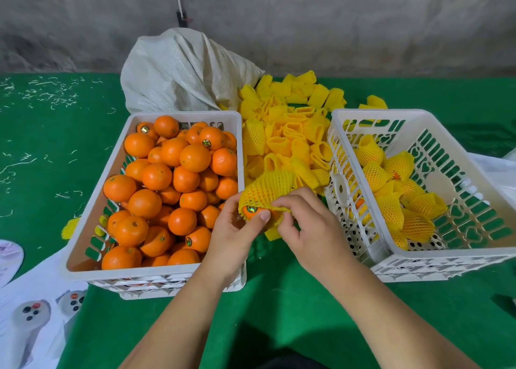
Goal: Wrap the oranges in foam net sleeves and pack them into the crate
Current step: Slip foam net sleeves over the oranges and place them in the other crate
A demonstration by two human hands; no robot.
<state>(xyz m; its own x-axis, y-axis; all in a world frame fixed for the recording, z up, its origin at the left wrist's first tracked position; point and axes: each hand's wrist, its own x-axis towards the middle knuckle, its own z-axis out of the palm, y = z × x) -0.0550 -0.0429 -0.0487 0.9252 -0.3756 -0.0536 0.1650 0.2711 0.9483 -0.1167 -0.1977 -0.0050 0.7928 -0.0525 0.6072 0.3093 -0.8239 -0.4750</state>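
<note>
Both hands (pixel 237 229) (pixel 310 229) clutch orange (pixel 252 211) (sleeve (pixel 268 187) half on) between grips.

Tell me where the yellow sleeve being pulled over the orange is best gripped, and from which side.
Probably at the open rim of the foam net sleeve, pinched from opposite sides as the left hand and right hand do; the rim stretches over the orange.
</note>
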